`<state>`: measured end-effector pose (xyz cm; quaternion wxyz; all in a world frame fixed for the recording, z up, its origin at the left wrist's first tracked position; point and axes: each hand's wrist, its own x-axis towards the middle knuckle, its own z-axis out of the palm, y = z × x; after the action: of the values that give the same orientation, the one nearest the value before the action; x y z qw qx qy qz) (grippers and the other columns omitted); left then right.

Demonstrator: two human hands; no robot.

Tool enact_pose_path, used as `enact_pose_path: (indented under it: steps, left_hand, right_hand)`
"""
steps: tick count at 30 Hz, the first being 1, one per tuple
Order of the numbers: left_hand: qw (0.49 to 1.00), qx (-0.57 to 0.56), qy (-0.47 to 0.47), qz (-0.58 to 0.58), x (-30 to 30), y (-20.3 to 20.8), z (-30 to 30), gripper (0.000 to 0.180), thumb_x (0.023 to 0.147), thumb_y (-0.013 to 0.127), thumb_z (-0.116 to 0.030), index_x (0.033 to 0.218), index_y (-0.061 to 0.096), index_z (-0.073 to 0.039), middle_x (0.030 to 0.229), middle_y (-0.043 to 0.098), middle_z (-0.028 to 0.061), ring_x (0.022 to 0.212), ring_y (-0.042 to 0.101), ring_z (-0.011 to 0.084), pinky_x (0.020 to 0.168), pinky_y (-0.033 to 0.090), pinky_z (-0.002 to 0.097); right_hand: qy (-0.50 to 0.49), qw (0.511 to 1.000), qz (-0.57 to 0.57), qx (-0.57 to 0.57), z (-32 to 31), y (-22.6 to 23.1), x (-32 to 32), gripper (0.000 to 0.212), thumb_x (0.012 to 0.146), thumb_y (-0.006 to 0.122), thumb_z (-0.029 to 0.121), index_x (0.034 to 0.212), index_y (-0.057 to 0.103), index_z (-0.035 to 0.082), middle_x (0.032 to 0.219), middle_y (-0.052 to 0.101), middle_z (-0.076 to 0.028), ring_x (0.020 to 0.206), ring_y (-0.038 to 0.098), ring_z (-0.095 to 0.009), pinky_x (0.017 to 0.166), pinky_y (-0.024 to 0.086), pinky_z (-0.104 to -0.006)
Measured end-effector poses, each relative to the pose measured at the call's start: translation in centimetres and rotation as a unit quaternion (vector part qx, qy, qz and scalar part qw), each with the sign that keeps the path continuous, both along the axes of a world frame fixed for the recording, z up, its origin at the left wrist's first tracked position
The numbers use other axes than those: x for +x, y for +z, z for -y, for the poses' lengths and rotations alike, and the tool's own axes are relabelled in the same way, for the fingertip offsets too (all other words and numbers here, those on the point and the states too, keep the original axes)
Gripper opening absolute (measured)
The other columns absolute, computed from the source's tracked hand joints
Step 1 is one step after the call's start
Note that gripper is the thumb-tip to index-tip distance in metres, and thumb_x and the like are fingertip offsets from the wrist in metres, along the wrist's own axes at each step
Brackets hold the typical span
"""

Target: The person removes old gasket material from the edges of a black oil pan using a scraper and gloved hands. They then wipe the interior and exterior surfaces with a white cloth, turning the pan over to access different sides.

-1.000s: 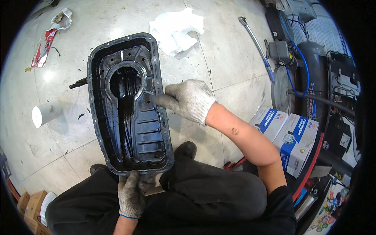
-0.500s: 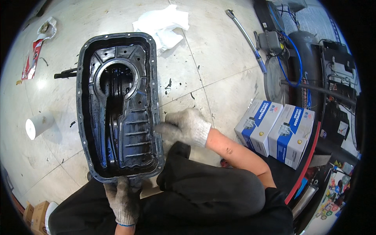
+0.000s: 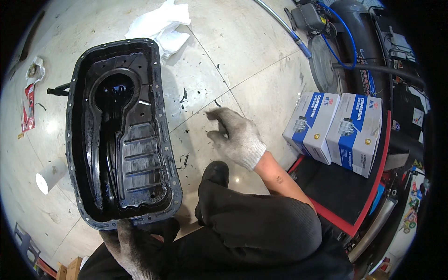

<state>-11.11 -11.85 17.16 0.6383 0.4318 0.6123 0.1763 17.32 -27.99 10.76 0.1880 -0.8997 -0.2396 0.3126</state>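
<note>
A black engine oil pan (image 3: 141,161), dirty and wet with oil inside, stands tilted with its hollow facing me. Small bolt holes run along its flange. My left hand (image 3: 125,249), in a soiled knit glove, grips the pan's bottom rim, its thumb over the edge and the other fingers hidden beneath. To the right of the pan, my gloved right hand (image 3: 235,135) hovers over the floor, apart from it. Thumb and forefinger are curved with a gap between them, and nothing shows in the hand.
Black scraps (image 3: 184,95) litter the tiled floor. White cloth (image 3: 161,28) lies beyond the pan, a white roll (image 3: 50,176) and a torn red packet (image 3: 29,107) at left. Two blue-and-white boxes (image 3: 312,126) stand on a red-edged black surface (image 3: 326,191) at right, near a compressor tank (image 3: 352,42).
My right hand has come away from the pan's right rim, its fingers now apart. The pan, still in my left hand, and the whole view have shifted somewhat.
</note>
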Motion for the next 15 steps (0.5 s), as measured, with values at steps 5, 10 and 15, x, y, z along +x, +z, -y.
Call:
enact_pose_path:
  steps: [5,10,15]
  left_hand:
    - [1.0,0.02,-0.001,-0.014,0.6,0.4,0.3,0.063,0.103,0.069,-0.017,0.157,0.042,0.002,0.145,0.058,0.0156,0.125,0.058,0.0245,0.107,0.046,0.0393]
    - [0.999,0.045,-0.011,-0.002,1.2,0.8,0.7,0.06,0.104,0.068,-0.015,0.156,0.044,0.002,0.147,0.057,0.0154,0.127,0.056,0.024,0.109,0.046,0.0396]
    - [0.999,0.042,-0.016,-0.015,1.4,1.0,0.2,0.057,0.105,0.067,-0.014,0.154,0.046,0.003,0.144,0.059,0.0149,0.125,0.058,0.0222,0.108,0.045,0.0379]
  right_hand:
    - [0.001,0.978,-0.177,0.108,-3.2,4.1,-1.7,0.07,0.082,0.091,0.025,0.141,0.06,0.006,0.121,0.07,-0.017,0.095,0.071,-0.025,0.084,0.063,-0.0369]
    - [-0.054,0.977,0.094,0.182,-3.5,-2.4,-1.4,0.042,0.091,0.076,0.004,0.131,0.065,-0.001,0.113,0.075,-0.018,0.085,0.076,-0.019,0.072,0.067,-0.0336]
    - [-0.1,0.958,0.131,0.235,-1.4,-3.8,-0.3,0.033,0.092,0.071,0.004,0.125,0.067,0.002,0.106,0.077,-0.016,0.097,0.078,-0.026,0.082,0.065,-0.0366]
